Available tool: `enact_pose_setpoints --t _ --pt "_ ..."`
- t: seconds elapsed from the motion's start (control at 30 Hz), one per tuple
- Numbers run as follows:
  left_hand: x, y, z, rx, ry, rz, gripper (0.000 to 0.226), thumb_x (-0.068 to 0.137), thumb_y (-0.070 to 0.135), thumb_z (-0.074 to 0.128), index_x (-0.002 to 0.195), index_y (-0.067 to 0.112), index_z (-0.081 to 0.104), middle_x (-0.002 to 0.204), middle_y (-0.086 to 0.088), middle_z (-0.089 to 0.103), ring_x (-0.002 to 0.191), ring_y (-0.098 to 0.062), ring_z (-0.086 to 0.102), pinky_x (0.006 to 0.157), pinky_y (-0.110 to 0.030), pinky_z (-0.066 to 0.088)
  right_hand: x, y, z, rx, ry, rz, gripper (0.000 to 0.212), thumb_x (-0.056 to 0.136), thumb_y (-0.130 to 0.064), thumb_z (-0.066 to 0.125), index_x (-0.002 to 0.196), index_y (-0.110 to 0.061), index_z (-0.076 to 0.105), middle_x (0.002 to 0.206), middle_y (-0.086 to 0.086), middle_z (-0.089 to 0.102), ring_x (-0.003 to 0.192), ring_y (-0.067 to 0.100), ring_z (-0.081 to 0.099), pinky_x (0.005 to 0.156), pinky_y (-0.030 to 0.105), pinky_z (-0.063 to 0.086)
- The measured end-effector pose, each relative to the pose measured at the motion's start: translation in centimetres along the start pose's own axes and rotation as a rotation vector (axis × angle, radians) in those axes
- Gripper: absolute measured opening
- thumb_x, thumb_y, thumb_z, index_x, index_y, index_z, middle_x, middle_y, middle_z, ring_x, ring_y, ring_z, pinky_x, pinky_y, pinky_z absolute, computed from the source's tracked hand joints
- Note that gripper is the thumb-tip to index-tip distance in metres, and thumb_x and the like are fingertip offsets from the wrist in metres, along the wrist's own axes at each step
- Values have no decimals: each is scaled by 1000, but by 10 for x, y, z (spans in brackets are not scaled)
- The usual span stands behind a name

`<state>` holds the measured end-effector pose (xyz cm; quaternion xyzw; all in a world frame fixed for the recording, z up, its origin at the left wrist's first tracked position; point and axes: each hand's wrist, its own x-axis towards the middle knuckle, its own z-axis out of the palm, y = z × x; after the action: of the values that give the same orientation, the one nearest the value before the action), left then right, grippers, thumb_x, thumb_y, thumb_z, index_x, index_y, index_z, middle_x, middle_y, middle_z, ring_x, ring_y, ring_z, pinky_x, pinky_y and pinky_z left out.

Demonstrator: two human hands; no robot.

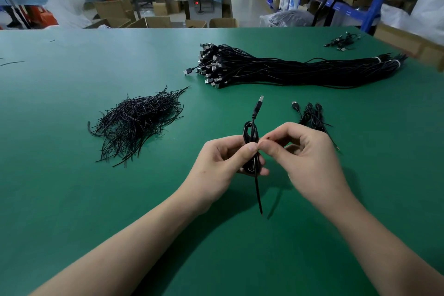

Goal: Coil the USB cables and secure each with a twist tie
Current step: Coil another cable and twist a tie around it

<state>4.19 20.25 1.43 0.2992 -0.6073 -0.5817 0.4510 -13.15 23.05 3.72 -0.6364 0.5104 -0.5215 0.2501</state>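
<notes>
Green matting (96, 199) covers our bench, with shelving and cartons blurred behind. Our left hand (223, 163) grips the coiled USB cable (251, 134) upright at its waist, thumb pressed across the strands. Our right hand (310, 158) pinches thumb and forefinger at the same spot, other fingers curled. It is presumably working a twist tie, though we cannot make one out against the black cable.

To wrap well, we judge, the left thumb should hold the loops flat and bunched while the right turns the tie ends snugly, close to the coil, so nothing slips.

The coil sits between both hands, above the mat, its USB plug (260, 99) pointing away from us and a loose tail (258, 194) hanging below the left palm. The heap of twist ties (137, 122) lies to the left, the bundle of uncoiled cables (300, 69) lies beyond, and finished coils (312, 118) lie just behind the right hand.
</notes>
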Motion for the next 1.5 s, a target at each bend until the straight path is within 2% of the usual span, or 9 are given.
enact_pose_setpoints --t 0.23,0.33,0.47,0.57,0.93,1.13,1.23,1.37,1.5 --pt "-1 -3 3 109 39 102 21 97 15 65 115 22 75 85 1 77 80 -22 77 79 -25 57 1 2 6 381 -48 279 8 89 -11 74 81 -15 74 78 2 75 58 8 58 59 26 53" --pt "-1 -3 3 128 59 82 21 96 17 67 114 21 76 86 -2 77 82 -25 77 82 -32 59 -1 3 8 493 -52 333 9 87 -13 75 87 -21 73 73 3 71 56 13 55 58 23 52" --pt "1 1 0 -5 93 -26 16 100 10 62 109 9 75 82 -6 75 77 -26 77 75 -26 58 -3 4 7 -54 30 -41 20 91 -15 72 97 -34 68 85 -8 72 77 9 65 67 31 53" --pt "2 3 -4 -60 92 -93 16 102 10 58 101 8 74 83 -7 75 76 -22 75 74 -28 60 -4 5 5 -480 -37 -333 17 93 -16 68 106 -28 70 99 -15 66 93 11 60 75 32 51" --pt "-1 2 -4 -89 32 -141 24 103 16 56 103 -4 70 85 -10 73 79 -22 75 77 -31 62 -3 -3 3 -771 48 -498 4 93 -19 70 91 -15 70 97 -3 62 92 20 58 68 32 50" --pt "-1 1 -1 155 65 38 20 99 13 64 117 14 73 99 -1 77 83 -23 77 82 -31 60 -5 -3 5 -601 -20 -320 3 93 -14 68 91 -17 68 86 -9 65 85 16 56 71 35 48" --pt "-1 2 -6 433 91 240 21 96 13 68 117 15 74 102 4 68 80 -14 73 78 -23 57 -4 -2 4 -486 -61 -223 8 92 -13 68 89 -21 66 82 -18 61 79 5 52 68 16 39" --pt "0 4 -12 730 70 441 24 95 12 69 119 14 74 96 6 60 83 -15 63 76 -30 54 -2 -1 2 -426 -147 -130 12 92 -16 66 85 -26 65 75 -12 62 66 -5 52 58 12 35" --pt "0 6 -12 743 66 489 32 94 10 70 124 19 73 94 6 60 84 -16 65 75 -38 55 -3 -4 1 -430 -192 -67 17 92 -12 67 80 -24 66 66 -12 59 58 -2 52 52 13 36"
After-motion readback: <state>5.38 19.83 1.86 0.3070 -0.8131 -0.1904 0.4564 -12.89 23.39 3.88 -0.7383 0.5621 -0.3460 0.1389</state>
